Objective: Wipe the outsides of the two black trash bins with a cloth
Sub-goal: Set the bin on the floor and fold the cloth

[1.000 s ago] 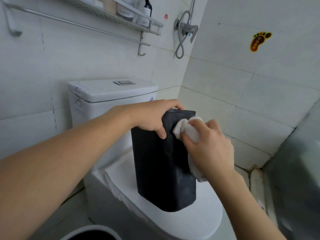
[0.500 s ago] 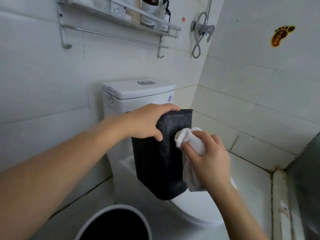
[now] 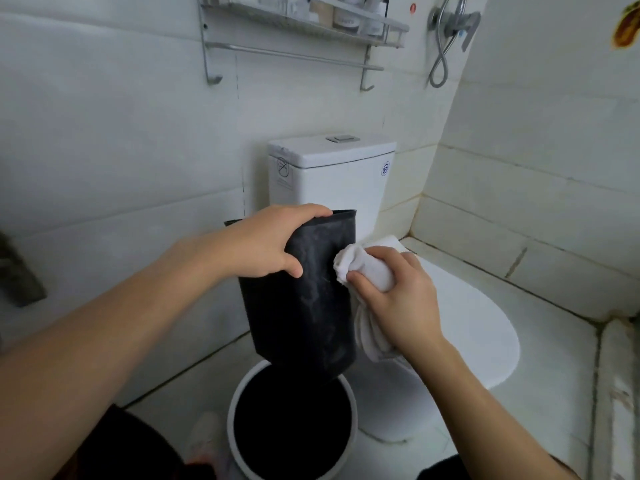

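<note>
A tall black rectangular trash bin [image 3: 304, 306] hangs in the air in front of the toilet, its side streaked with pale smears. My left hand [image 3: 266, 242] grips its top rim, thumb on the near face. My right hand [image 3: 394, 296] holds a bunched white cloth [image 3: 360, 268] and presses it against the bin's right edge; the cloth's tail hangs down below my palm. A second round bin [image 3: 294, 438], with a white rim and black inside, stands on the floor directly under the held bin.
The white toilet [image 3: 332, 174] with its closed lid [image 3: 478, 327] stands behind and to the right. A metal shelf with bottles [image 3: 304, 19] and a towel rail are on the wall above. A shower hose [image 3: 443, 46] hangs at the corner.
The held bin has moved off the toilet lid to the left and now hangs over the round bin on the floor. Both hands kept their hold.
</note>
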